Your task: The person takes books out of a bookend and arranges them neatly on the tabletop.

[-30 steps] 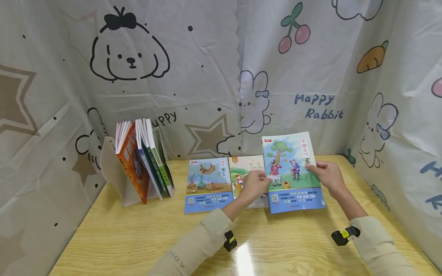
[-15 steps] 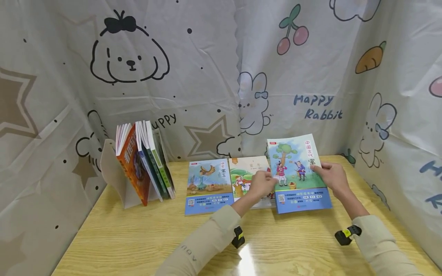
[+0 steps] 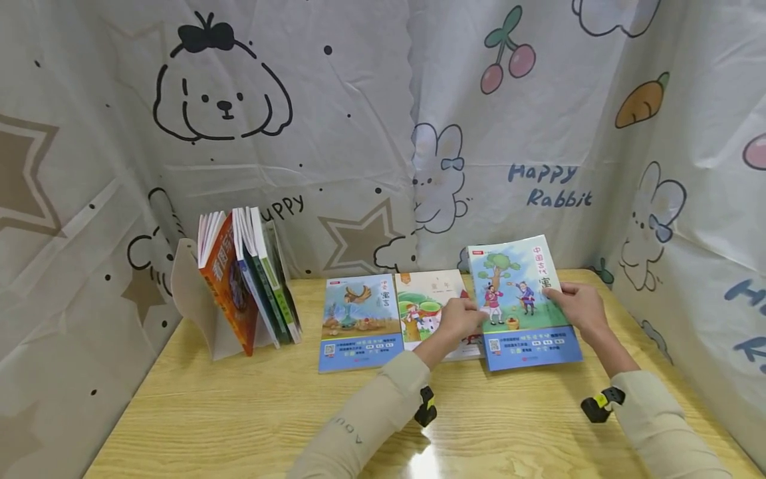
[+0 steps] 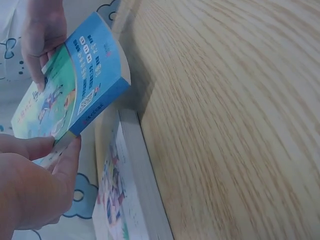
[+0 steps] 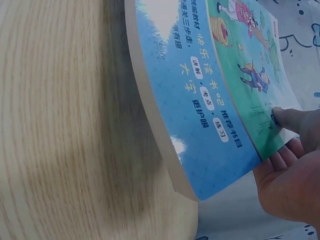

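Both hands hold a paperback book with a tree and two figures over a blue band, raised above the table. My left hand pinches its left edge, thumb on the cover and fingers beneath, as the left wrist view shows at the book's spine. At the opposite edge, my right hand grips with the thumb on the cover. Partly behind the left hand lies a cream-covered book. Left of that one lies another blue-banded book with a bird on its cover.
A bookend rack stands at the left with several upright books, the orange book leaning among them. The wooden table stretches toward the front. Printed fabric hangs behind and at both sides.
Both hands have shifted to the right with the held book, uncovering more of the cream-covered book. The books in the rack and the bird-cover book stay in place.
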Demonstrator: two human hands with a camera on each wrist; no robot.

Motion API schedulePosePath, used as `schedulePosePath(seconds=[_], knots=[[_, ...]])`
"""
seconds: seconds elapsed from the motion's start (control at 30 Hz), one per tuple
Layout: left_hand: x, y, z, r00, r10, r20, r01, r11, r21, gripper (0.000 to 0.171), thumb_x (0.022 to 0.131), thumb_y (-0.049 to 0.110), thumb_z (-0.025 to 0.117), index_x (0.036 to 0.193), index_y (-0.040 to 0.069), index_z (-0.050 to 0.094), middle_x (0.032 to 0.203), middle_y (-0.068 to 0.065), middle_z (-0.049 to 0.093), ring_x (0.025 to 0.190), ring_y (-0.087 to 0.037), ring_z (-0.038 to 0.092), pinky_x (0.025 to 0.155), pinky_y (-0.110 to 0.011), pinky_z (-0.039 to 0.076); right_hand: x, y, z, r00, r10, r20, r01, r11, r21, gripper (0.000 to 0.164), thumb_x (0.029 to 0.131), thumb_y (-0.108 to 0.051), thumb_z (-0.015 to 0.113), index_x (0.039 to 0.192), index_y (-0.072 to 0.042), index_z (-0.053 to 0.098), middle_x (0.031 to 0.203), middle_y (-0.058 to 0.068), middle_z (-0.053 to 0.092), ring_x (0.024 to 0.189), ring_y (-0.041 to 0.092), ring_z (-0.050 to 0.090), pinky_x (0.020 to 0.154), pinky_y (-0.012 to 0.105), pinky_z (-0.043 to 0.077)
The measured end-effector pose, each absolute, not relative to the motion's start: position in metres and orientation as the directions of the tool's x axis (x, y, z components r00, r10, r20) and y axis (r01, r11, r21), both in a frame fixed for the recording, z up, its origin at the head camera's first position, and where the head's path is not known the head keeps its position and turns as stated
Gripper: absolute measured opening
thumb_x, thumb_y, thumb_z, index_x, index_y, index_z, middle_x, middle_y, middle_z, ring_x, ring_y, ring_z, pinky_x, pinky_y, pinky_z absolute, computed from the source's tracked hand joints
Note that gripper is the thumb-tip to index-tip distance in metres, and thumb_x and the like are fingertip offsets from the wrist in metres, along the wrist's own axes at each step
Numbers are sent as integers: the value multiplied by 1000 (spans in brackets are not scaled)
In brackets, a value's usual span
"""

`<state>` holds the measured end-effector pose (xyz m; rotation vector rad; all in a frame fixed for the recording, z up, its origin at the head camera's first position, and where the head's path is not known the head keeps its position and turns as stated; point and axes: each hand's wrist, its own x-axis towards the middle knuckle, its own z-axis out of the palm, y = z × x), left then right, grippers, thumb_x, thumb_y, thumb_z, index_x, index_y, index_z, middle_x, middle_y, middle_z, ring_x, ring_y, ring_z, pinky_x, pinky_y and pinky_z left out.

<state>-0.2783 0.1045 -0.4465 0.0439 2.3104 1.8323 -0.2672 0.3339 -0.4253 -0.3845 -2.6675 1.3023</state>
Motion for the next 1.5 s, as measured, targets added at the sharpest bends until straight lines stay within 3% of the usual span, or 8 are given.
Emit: schedulePosePath(seconds=[0.23, 0.5, 0.83, 1.0, 1.1, 1.37, 1.5], knots=[[-288, 111, -455, -986, 76, -148, -128, 223, 966, 5, 87, 5, 76, 83, 4, 75, 83, -1, 67, 67, -13, 68, 62, -27, 56, -289, 352, -452, -953, 300, 46, 144, 579, -803, 64, 99, -46, 59, 135, 7, 57, 122, 27, 64, 98, 29, 62, 60, 22, 48], [-294, 116, -458, -991, 53, -125, -107, 268, 958, 25, 86, 5, 77, 64, 5, 65, 67, 1, 64, 55, -9, 61, 52, -22, 48, -279, 336, -427, -954, 297, 32, 158, 590, -792, 56, 102, -35, 58, 134, 11, 55, 121, 30, 63, 91, 27, 64, 61, 22, 49], [-294, 121, -463, -986, 46, -161, -142, 284, 948, 12, 86, 6, 77, 75, 4, 72, 72, -1, 66, 59, -9, 61, 55, -22, 49, -286, 340, -439, -943, 331, 22, 198, 614, -764, 52, 101, -31, 60, 132, 11, 57, 119, 30, 64, 88, 28, 63, 59, 23, 48], [-295, 123, -470, -991, 33, -130, -113, 309, 944, 29, 87, 8, 76, 61, 5, 64, 55, 2, 57, 49, -8, 50, 46, -21, 38, -288, 341, -443, -945, 327, 23, 203, 638, -743, 54, 101, -32, 60, 132, 12, 56, 120, 31, 63, 86, 28, 62, 62, 27, 48], [-295, 124, -473, -997, 27, -76, -62, 350, 935, 31, 87, 10, 76, 59, 6, 64, 51, 3, 53, 48, -7, 47, 44, -22, 35, -289, 341, -445, -944, 330, 4, 221, 643, -734, 55, 102, -33, 59, 133, 12, 55, 120, 30, 63, 86, 28, 62, 62, 28, 47], [-296, 127, -477, -1000, -11, 13, 7, 432, 902, 11, 83, 9, 78, 74, 3, 76, 70, 1, 63, 67, -12, 52, 56, -24, 43, -296, 339, -450, -942, 335, -13, 242, 652, -718, 50, 103, -29, 58, 134, 10, 56, 120, 29, 62, 83, 26, 60, 58, 25, 45], [-297, 129, -481, -1000, -13, 20, 12, 443, 897, 9, 85, 10, 78, 83, 1, 79, 75, -2, 67, 67, -12, 53, 58, -25, 45, -299, 341, -454, -943, 332, -23, 248, 656, -713, 49, 103, -28, 57, 134, 10, 55, 120, 29, 62, 81, 25, 60, 55, 22, 44]])
